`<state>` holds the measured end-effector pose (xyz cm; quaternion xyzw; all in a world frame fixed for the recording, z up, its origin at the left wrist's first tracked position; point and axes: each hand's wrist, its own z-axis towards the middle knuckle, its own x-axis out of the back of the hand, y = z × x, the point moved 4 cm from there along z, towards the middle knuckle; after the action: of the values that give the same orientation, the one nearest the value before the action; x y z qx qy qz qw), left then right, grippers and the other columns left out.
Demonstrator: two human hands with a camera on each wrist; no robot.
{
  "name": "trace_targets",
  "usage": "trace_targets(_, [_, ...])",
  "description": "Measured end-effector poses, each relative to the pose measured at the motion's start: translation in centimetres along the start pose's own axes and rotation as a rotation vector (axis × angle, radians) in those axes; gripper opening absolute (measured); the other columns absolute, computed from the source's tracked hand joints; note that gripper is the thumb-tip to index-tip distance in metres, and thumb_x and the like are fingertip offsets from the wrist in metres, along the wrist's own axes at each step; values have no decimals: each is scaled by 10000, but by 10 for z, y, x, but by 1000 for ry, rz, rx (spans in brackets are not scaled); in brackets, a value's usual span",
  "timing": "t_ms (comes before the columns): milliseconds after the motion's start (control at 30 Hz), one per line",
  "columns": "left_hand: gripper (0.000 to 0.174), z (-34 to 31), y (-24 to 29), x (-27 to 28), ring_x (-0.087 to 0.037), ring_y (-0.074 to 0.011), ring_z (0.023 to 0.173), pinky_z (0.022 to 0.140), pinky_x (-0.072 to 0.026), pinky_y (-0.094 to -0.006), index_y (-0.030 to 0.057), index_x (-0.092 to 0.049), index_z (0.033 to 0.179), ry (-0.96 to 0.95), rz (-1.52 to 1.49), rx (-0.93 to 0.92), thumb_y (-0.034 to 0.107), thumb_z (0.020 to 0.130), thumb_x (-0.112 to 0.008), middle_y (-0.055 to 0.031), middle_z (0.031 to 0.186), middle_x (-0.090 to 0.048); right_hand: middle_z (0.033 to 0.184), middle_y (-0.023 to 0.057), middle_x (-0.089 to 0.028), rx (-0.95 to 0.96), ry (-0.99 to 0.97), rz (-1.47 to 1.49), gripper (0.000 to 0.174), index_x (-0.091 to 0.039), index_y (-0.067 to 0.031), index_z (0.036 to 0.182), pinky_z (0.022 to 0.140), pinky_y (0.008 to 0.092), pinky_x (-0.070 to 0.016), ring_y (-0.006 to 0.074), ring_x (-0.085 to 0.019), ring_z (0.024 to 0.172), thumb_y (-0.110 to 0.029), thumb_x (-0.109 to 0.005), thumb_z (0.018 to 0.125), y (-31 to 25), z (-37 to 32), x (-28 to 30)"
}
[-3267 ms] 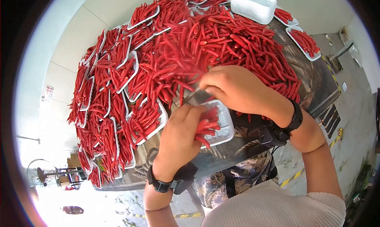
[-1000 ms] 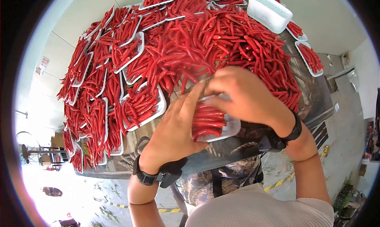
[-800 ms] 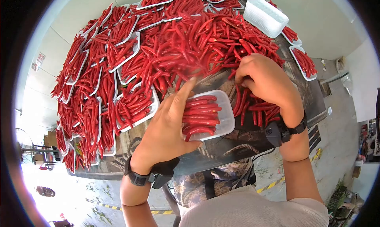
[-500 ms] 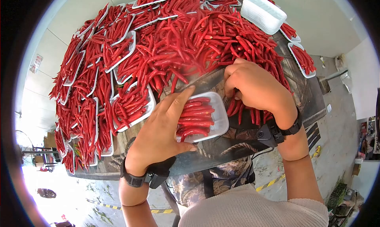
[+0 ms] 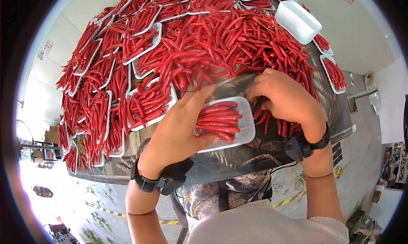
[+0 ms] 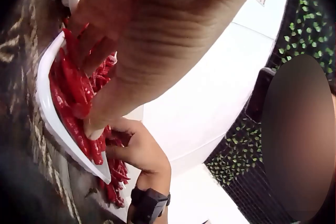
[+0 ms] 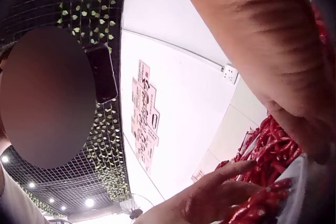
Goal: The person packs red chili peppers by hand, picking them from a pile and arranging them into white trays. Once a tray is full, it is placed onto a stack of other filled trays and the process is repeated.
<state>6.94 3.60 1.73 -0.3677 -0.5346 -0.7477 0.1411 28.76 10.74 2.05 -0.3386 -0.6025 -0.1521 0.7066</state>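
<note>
My left hand (image 5: pixel 174 125) rests over the left side of a white plastic tray (image 5: pixel 246 120), fingers extended along the far side and thumb touching the chilies. A row of red chili peppers (image 5: pixel 217 120) lies side by side in that tray, stem ends pointing right; the left wrist view shows the tray's near rim (image 6: pixel 68 142). To the right of the tray, my right hand (image 5: pixel 282 95) has its fingers curled at loose chili peppers (image 5: pixel 282 125) by the main heap. Red chili shows between its thumb and fingers in the left wrist view, the fingertips partly hidden.
A big heap of loose chilies (image 5: pixel 250 39) covers the table's middle. Several filled trays (image 5: pixel 153 35) are crowded and stacked at the left. A stack of white trays (image 5: pixel 297 20) stands at the back right, near another filled tray (image 5: pixel 333 74). The table edge (image 5: pixel 229 169) is close to my body.
The sparse chilies in the tray became a full row. My right hand left the tray for the loose chilies at the right and stays there, while my left thumb moved onto the row.
</note>
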Motion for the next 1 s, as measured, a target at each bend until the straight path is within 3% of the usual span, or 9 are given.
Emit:
trace_targets(233, [889,1,-5,-1,-594,-332,1150,990,-477,-407,30,-425,1423,38,-19,-33,122,660,-872,-187,1209,-598,966,36,-670,31,-116,-39,220,-742,-78,814,881,362,-465,274,-552,974,17,-746,617,-8,0,2])
trace_targets(333, [788,1,-5,2,-615,-311,1121,973,-486,-392,25,-451,1401,102,-38,-57,110,722,-840,-174,1161,-621,975,29,-667,2,-123,-55,194,-742,-77,798,887,361,-457,271,-546,973,4,-744,622,-9,-2,0])
trace_targets(400, [606,1,-7,3,-633,-342,1053,897,-502,-408,21,-495,1334,160,-91,-97,96,796,-764,-205,1120,-618,972,29,-667,10,-101,-70,186,-741,-78,792,889,362,-453,270,-545,976,1,-743,623,-8,-3,1])
trace_targets(433, [606,2,-8,3,-633,-342,1053,897,-502,-408,21,-495,1334,169,-94,-95,96,796,-764,-205,1120,-618,969,30,-667,11,-73,-78,179,-740,-79,786,891,364,-449,268,-545,978,-3,-742,624,-6,-4,4])
trace_targets(500, [449,4,-10,6,-654,-316,990,866,-511,-376,19,-555,1249,244,-182,-63,47,830,-713,-170,1037,-651,934,38,-663,29,-40,-37,165,-729,-83,773,866,373,-462,282,-556,957,-2,-723,630,-4,-5,14])
trace_targets(533, [449,4,-9,8,-654,-316,990,866,-511,-376,19,-555,1249,254,-187,-61,47,830,-713,-170,1037,-651,899,47,-659,42,-2,11,153,-719,-87,760,840,383,-474,295,-567,935,-1,-703,635,-4,-5,19])
trace_targets(600, [368,4,-9,12,-649,-184,1008,938,-495,-318,-14,-577,1231,241,-217,43,-4,877,-678,-97,1034,-666,889,43,-658,90,-14,41,154,-718,-86,754,840,385,-473,293,-568,933,-16,-727,616,-7,-4,17])
trace_targets(800, [252,3,-13,16,-622,-110,969,909,-494,-281,-22,-595,1153,332,-316,44,-36,904,-634,-47,982,-652,858,40,-648,112,-111,-11,219,-720,-89,748,843,387,-469,292,-573,920,-71,-804,546,-24,-1,3])
trace_targets(1000, [205,3,-18,17,-607,-90,940,880,-487,-260,-16,-594,1134,372,-457,47,-5,931,-623,-21,984,-637,855,77,-638,164,-161,37,190,-694,-56,821,828,400,-470,292,-587,922,-37,-760,643,-21,-3,18])
